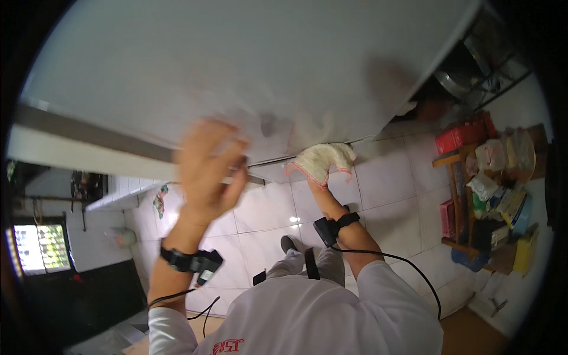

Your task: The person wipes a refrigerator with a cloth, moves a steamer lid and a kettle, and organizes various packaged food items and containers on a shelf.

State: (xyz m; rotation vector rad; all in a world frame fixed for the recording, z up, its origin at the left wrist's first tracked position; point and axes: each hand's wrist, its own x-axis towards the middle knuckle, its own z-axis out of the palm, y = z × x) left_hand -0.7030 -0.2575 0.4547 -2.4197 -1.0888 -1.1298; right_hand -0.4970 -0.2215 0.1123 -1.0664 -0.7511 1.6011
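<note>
A large glossy pale grey panel (275, 53), possibly a refrigerator door, fills the upper view and carries faint reflections. My left hand (211, 171), blurred, is raised before its lower left part. The fingers are loosely bent with the thumb apart, and I see nothing held in them. A cream towelling cloth (323, 160) with pink stitched edging drapes over my right hand (318, 184) near the panel's bottom edge. The cloth hides most of the fingers. Whether it touches the panel is not certain.
At right stands a wooden shelf (457, 195) crowded with boxes, bags and a red box (461, 138). A metal rack (501, 88) with cookware is beyond the panel. Pale floor tiles (266, 208) lie below, with a patterned cloth (160, 202) at left. Cables run from both wrist devices.
</note>
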